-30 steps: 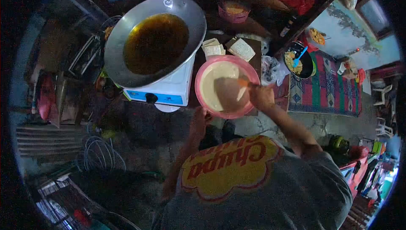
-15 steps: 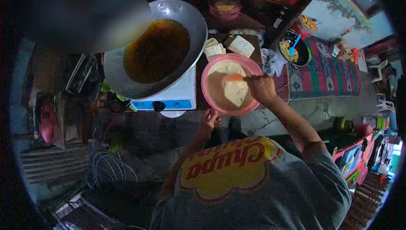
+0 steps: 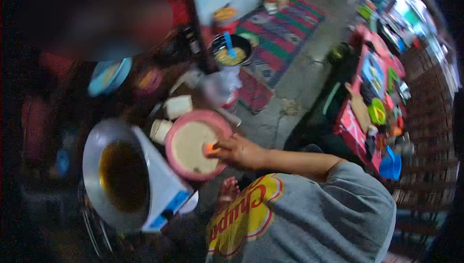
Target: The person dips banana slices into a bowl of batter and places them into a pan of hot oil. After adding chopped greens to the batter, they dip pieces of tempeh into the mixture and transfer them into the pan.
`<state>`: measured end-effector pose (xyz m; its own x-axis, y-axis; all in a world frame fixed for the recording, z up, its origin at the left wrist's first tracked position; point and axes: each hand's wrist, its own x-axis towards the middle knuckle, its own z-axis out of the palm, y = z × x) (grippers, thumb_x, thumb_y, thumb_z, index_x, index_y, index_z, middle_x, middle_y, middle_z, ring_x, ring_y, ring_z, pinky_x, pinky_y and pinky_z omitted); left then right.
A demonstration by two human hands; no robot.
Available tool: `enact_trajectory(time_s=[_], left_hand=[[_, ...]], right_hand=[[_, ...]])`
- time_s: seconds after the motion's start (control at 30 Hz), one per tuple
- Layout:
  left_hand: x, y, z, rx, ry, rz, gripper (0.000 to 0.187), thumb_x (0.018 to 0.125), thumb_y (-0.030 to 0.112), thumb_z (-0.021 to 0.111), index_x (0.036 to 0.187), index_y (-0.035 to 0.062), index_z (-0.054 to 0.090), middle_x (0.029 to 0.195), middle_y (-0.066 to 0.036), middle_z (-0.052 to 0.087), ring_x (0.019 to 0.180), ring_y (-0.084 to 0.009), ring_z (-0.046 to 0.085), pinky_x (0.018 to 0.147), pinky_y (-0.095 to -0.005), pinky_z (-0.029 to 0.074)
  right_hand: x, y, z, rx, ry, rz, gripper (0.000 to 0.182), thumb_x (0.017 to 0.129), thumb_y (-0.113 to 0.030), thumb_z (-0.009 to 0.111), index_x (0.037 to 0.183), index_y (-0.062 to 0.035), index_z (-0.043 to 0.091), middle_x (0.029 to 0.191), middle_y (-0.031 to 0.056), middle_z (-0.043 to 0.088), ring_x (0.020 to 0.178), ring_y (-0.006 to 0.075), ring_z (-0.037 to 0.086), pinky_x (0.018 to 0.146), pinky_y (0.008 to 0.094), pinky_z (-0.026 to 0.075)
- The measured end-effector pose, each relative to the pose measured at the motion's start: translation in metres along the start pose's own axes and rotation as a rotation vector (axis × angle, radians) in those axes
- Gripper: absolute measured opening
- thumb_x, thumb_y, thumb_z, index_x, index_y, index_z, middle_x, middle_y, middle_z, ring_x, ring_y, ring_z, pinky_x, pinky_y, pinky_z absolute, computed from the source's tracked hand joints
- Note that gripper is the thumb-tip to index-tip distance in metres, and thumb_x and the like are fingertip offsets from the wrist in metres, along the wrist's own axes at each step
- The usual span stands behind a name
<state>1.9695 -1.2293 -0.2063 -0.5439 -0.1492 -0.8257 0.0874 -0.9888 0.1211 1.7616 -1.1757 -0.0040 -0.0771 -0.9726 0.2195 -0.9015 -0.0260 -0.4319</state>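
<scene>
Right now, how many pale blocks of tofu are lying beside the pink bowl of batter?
2. One tofu block lies just above the pink bowl; the other block sits at the bowl's left edge, next to the wok. Motion blur may hide more.

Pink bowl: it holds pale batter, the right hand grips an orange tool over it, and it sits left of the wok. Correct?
Not quite. In the head view the pink bowl sits right of the wok, not left. Pale batter and the right hand gripping the orange tool are correct.
</scene>
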Motion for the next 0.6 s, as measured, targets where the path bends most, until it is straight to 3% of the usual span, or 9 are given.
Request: enact_trajectory(time_s=[0.07, 0.1, 0.2, 0.33, 0.43, 0.47, 0.5, 0.53, 0.6], left_hand=[[0.05, 0.009, -0.009, 0.273, -0.5, -0.368, 0.027, 0.084, 0.028, 0.046, 0.103, 0.0089, 0.048, 0.089, -0.005, 0.053, 0.075, -0.0153, 0.052, 0.07, -0.0308, 0.043], [0.065, 0.001, 0.0, 0.319, -0.516, -0.408, 0.027, 0.084, 0.028, 0.046, 0.103, 0.0089, 0.048, 0.089, -0.005, 0.053, 0.075, -0.0153, 0.052, 0.07, -0.0308, 0.043], [-0.006, -0.012, 0.105, 1.267, -0.36, 0.249, 0.028, 0.084, 0.029, 0.046, 0.102, 0.0083, 0.047, 0.092, -0.004, 0.052, 0.077, -0.0115, 0.051, 0.072, -0.0249, 0.041], [0.03, -0.036, 0.154, 1.384, -0.457, 0.316, 0.026, 0.084, 0.027, 0.046, 0.098, 0.0058, 0.047, 0.088, -0.003, 0.052, 0.074, -0.0085, 0.05, 0.069, -0.0214, 0.041], [0.14, -0.05, 0.14, 1.098, -0.796, -0.122, 0.027, 0.083, 0.026, 0.048, 0.098, 0.0029, 0.045, 0.085, -0.003, 0.051, 0.068, -0.0082, 0.049, 0.064, -0.0223, 0.042], [0.109, -0.078, 0.177, 1.126, -0.595, 0.222, 0.028, 0.083, 0.025, 0.049, 0.1, 0.0035, 0.045, 0.084, -0.003, 0.052, 0.066, -0.0083, 0.05, 0.061, -0.0221, 0.042], [0.143, -0.087, 0.173, 1.155, -0.541, 0.147, 0.029, 0.082, 0.025, 0.049, 0.101, 0.0038, 0.045, 0.086, -0.003, 0.052, 0.066, -0.0087, 0.05, 0.061, -0.0223, 0.042], [0.17, -0.101, 0.176, 1.106, -0.507, 0.079, 0.03, 0.082, 0.025, 0.05, 0.103, 0.0044, 0.045, 0.09, -0.004, 0.052, 0.069, -0.009, 0.05, 0.063, -0.0231, 0.043], [0.137, -0.123, 0.261, 1.258, -0.502, 0.044, 0.03, 0.083, 0.025, 0.049, 0.104, 0.0053, 0.044, 0.093, -0.004, 0.051, 0.073, -0.0098, 0.05, 0.066, -0.0242, 0.043]], right_hand=[[-0.022, -0.001, -0.013, 0.134, 0.157, 0.085, 0.044, 0.072, -0.015, 0.055, 0.114, -0.0132, 0.042, 0.103, 0.0116, 0.045, 0.095, 0.0281, 0.046, 0.082, 0.0379, 0.037], [-0.035, 0.009, -0.023, 0.106, 0.191, 0.128, 0.044, 0.072, -0.015, 0.055, 0.114, -0.0132, 0.042, 0.103, 0.0116, 0.045, 0.095, 0.0281, 0.046, 0.082, 0.0379, 0.037], [-0.077, 0.044, -0.053, 0.314, 0.249, 0.403, 0.052, 0.072, -0.013, 0.058, 0.118, -0.0119, 0.036, 0.107, 0.0154, 0.042, 0.098, 0.0314, 0.044, 0.084, 0.0375, 0.037], [-0.163, 0.119, -0.126, -0.006, 0.631, 0.671, 0.046, 0.069, -0.011, 0.06, 0.112, -0.0086, 0.043, 0.104, 0.0151, 0.047, 0.097, 0.0303, 0.044, 0.081, 0.0363, 0.038], [-0.286, 0.227, -0.153, -0.451, 0.859, 0.975, 0.044, 0.059, -0.011, 0.061, 0.102, -0.0053, 0.052, 0.096, 0.0151, 0.052, 0.087, 0.0307, 0.05, 0.077, 0.0357, 0.04], [-0.334, 0.264, -0.16, -0.381, 0.898, 1.126, 0.043, 0.059, -0.014, 0.061, 0.1, -0.0049, 0.053, 0.095, 0.0156, 0.052, 0.086, 0.0308, 0.05, 0.075, 0.0369, 0.041], [-0.344, 0.255, -0.201, -0.534, 0.42, 1.39, 0.045, 0.063, -0.012, 0.062, 0.105, -0.0065, 0.049, 0.101, 0.0157, 0.051, 0.096, 0.0295, 0.047, 0.083, 0.0376, 0.036], [-0.399, 0.289, -0.182, -0.592, 0.736, 1.453, 0.047, 0.063, -0.016, 0.063, 0.107, -0.0075, 0.048, 0.108, 0.0179, 0.046, 0.098, 0.0328, 0.044, 0.081, 0.0397, 0.037], [-0.448, 0.314, -0.203, -0.59, 0.566, 1.655, 0.053, 0.064, -0.021, 0.063, 0.111, -0.0078, 0.043, 0.109, 0.0207, 0.042, 0.099, 0.0364, 0.042, 0.082, 0.0411, 0.037]])
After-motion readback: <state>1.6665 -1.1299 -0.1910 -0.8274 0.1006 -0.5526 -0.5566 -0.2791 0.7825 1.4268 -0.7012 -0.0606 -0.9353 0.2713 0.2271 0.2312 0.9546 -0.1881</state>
